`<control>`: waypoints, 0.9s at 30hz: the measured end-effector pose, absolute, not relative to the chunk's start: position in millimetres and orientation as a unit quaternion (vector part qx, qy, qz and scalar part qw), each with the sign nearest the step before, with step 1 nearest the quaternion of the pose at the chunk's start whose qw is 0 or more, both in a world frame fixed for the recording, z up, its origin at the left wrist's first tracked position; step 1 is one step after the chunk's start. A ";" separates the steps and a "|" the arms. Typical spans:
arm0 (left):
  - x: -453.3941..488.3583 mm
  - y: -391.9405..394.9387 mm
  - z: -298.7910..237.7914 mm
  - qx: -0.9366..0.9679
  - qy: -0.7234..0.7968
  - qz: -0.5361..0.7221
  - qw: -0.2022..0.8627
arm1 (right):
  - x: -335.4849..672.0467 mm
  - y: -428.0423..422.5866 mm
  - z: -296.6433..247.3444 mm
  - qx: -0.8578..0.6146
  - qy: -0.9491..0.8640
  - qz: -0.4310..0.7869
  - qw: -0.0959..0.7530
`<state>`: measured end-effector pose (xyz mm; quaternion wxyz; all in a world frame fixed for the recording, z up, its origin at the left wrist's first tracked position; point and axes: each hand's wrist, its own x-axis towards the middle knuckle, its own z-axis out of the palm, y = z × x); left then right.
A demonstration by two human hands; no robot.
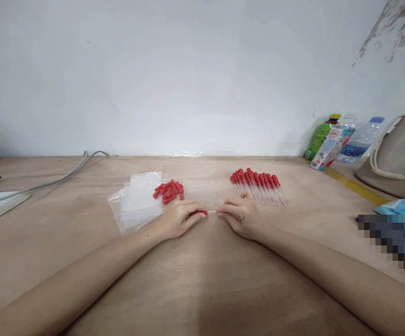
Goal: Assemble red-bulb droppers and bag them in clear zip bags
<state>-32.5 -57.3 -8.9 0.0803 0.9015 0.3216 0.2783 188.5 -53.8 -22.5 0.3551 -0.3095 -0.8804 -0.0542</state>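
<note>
My left hand point(185, 218) is closed on a red rubber bulb point(204, 213), which meets the end of a thin clear dropper tube point(212, 213). The tube's other end is pinched in the fingers of my right hand point(240, 215). Loose red rubber bulbs point(170, 190) lie in a heap just beyond my left hand. Behind both hands, several clear tubes point(200, 192) rest side by side. A row of droppers point(258, 182), red bulbs fitted on clear tubes, lies beyond my right hand.
Clear plastic zip bags point(139, 196) with white sheets lie at left. A grey cable point(73, 172) runs along the far left. Drink bottles point(356, 140), a beige bag point(398, 149) and a blue packet point(403, 205) stand or lie at right. A wall closes the table's back.
</note>
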 end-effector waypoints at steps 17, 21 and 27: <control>-32.0 -55.7 -11.6 0.904 0.320 0.279 0.052 | 172.0 -52.8 -25.2 -0.327 -0.895 -0.043 0.301; -32.7 -55.2 -11.2 0.906 0.315 0.276 0.056 | 172.6 -51.7 -25.1 -0.323 -0.906 0.004 0.276; -32.8 -60.6 -6.9 0.900 0.322 0.282 0.082 | 177.5 -60.0 -2.8 -0.324 -0.920 0.046 0.216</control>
